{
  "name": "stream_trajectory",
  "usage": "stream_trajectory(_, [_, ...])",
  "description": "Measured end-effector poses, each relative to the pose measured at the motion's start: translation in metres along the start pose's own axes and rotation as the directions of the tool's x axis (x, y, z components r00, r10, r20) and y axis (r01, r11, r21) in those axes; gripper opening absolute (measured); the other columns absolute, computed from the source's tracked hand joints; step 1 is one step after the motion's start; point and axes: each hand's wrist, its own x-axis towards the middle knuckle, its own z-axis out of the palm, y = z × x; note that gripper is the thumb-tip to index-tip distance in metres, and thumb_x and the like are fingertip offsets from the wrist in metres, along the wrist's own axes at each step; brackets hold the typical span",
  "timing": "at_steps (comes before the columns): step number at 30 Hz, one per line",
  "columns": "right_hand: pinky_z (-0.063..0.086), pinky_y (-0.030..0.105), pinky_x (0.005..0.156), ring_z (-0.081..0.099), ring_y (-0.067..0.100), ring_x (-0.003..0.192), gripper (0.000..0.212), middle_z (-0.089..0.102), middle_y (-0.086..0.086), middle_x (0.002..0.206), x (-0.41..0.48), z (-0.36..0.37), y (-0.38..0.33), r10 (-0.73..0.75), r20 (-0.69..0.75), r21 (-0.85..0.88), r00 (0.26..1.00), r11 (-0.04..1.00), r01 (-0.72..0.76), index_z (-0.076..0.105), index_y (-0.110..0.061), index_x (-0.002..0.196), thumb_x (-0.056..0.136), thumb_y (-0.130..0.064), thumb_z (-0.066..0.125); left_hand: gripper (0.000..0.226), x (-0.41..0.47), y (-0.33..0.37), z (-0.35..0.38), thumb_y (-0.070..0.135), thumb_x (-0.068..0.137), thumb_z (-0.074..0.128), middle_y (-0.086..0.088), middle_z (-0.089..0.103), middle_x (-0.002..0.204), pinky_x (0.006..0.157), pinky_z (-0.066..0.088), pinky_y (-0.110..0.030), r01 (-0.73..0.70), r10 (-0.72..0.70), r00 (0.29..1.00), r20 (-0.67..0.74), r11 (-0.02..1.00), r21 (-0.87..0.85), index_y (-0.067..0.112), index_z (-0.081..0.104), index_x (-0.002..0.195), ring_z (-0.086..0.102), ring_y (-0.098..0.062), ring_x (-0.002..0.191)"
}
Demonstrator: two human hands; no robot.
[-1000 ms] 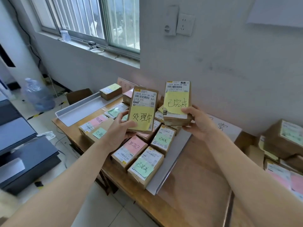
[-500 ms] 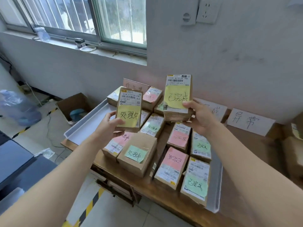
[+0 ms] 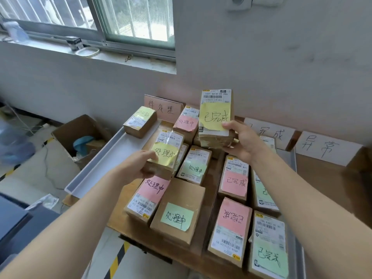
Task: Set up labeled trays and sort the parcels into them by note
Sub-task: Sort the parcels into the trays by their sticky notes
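Sorting in hand: left grip holds one parcel, right grip holds a second parcel; next, each must join its matching group.

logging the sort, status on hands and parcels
Left hand grips brown cardboard parcel with yellow 处理中 note, low over crowded pile. Right hand holds brown cardboard parcel with yellow 已完成 note, raised.

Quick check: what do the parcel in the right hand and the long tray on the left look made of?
Parcel in the right hand: brown cardboard, matte, with glossy clear tape wrinkled along its lower edge. Tray: pale grey, smooth, thin upturned rim; plastic or painted metal, cannot tell which.
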Motion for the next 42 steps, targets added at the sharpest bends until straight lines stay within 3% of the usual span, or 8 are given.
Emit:
stream_trajectory(9, [0.053, 0.029, 0.061, 0.066, 0.015, 0.073, 0.046, 0.073, -0.004, 0.08, 0.021, 0.028, -0.004, -0.059, -0.052, -0.047, 0.997, 0.997, 0.056, 0.055, -0.01, 0.127, 0.083, -0.016, 0.064, 0.011, 0.04, 0.006, -0.01, 0.006, 0.086, 0.052, -0.015, 0.065, 0.084, 0.066, 0.049, -0.034, 0.019, -0.035, 0.982, 0.185, 0.996, 0.09, 0.004, 0.055, 0.097, 0.058, -0.021, 0.065])
stream_trajectory(13, [0.053, 0.03, 0.062, 0.065, 0.018, 0.083, 0.053, 0.071, 0.003, 0.1, 0.018, 0.05, 0.008, -0.03, -0.107, -0.021, 0.994, 0.999, 0.028, 0.049, -0.012, 0.132, 0.081, -0.016, 0.065, 0.012, 0.055, 0.005, -0.019, 0.008, 0.087, 0.053, -0.013, 0.065, 0.083, 0.078, 0.05, -0.039, 0.051, -0.078, 0.961, 0.267, 0.993, 0.105, 0.004, 0.057, 0.098, 0.059, -0.021, 0.069])
stream_trajectory(16, [0.055, 0.032, 0.059, 0.065, 0.023, 0.09, 0.063, 0.066, 0.012, 0.117, 0.016, 0.066, 0.015, -0.026, -0.153, 0.022, 0.988, 0.999, 0.03, 0.044, -0.012, 0.136, 0.079, -0.015, 0.068, 0.021, 0.065, 0.007, -0.024, 0.012, 0.089, 0.054, -0.013, 0.067, 0.094, 0.07, 0.054, -0.034, 0.049, -0.096, 0.947, 0.306, 0.986, 0.16, 0.002, 0.057, 0.107, 0.063, -0.022, 0.076])
stream_trajectory(21, [0.055, 0.03, 0.056, 0.066, 0.02, 0.085, 0.049, 0.069, 0.009, 0.108, 0.008, 0.084, 0.019, -0.06, -0.181, 0.049, 0.982, 0.996, 0.07, 0.051, -0.01, 0.13, 0.083, -0.013, 0.063, 0.014, 0.078, 0.013, -0.026, 0.015, 0.092, 0.054, -0.012, 0.062, 0.112, 0.072, 0.057, -0.033, 0.022, -0.116, 0.946, 0.303, 0.955, 0.295, 0.006, 0.058, 0.102, 0.062, -0.023, 0.087])
stream_trajectory(29, [0.049, 0.046, 0.092, 0.062, 0.027, 0.106, 0.061, 0.068, 0.008, 0.115, 0.0, 0.086, 0.02, -0.078, -0.277, 0.017, 0.958, 0.996, 0.086, 0.047, -0.016, 0.133, 0.076, -0.019, 0.07, 0.024, 0.088, 0.023, -0.019, 0.012, 0.092, 0.052, -0.01, 0.061, 0.104, 0.075, 0.059, -0.041, -0.031, -0.099, 0.937, 0.336, 0.932, 0.362, -0.001, 0.052, 0.112, 0.064, -0.025, 0.091])
stream_trajectory(33, [0.045, 0.045, 0.094, 0.062, 0.02, 0.092, 0.05, 0.069, 0.007, 0.112, -0.004, 0.086, 0.01, -0.107, -0.299, -0.026, 0.948, 0.994, 0.105, 0.053, -0.014, 0.128, 0.081, -0.018, 0.066, 0.026, 0.09, 0.028, -0.016, 0.017, 0.092, 0.052, -0.007, 0.053, 0.087, 0.067, 0.06, -0.036, -0.09, -0.075, 0.949, 0.305, 0.866, 0.492, -0.001, 0.055, 0.11, 0.056, -0.018, 0.065])
stream_trajectory(37, [0.048, 0.042, 0.089, 0.064, 0.019, 0.089, 0.046, 0.069, 0.008, 0.111, -0.003, 0.086, 0.006, -0.11, -0.317, -0.025, 0.942, 0.994, 0.108, 0.055, -0.012, 0.126, 0.081, -0.017, 0.065, 0.021, 0.089, 0.039, -0.018, 0.026, 0.093, 0.051, -0.001, 0.044, 0.065, 0.052, 0.042, -0.024, -0.242, 0.094, 0.966, 0.242, 0.665, 0.707, 0.005, 0.053, 0.092, 0.04, -0.012, 0.052])
stream_trajectory(42, [0.053, 0.038, 0.078, 0.065, 0.02, 0.091, 0.048, 0.07, 0.009, 0.109, -0.009, 0.08, 0.008, -0.105, -0.331, 0.002, 0.938, 0.994, 0.112, 0.053, -0.011, 0.127, 0.081, -0.014, 0.066, 0.032, 0.073, 0.072, -0.006, 0.023, 0.093, 0.048, -0.011, 0.052, 0.12, 0.085, 0.042, -0.031, -0.526, 0.545, 0.793, 0.272, 0.387, 0.757, 0.007, 0.053, 0.12, 0.051, -0.025, 0.106])
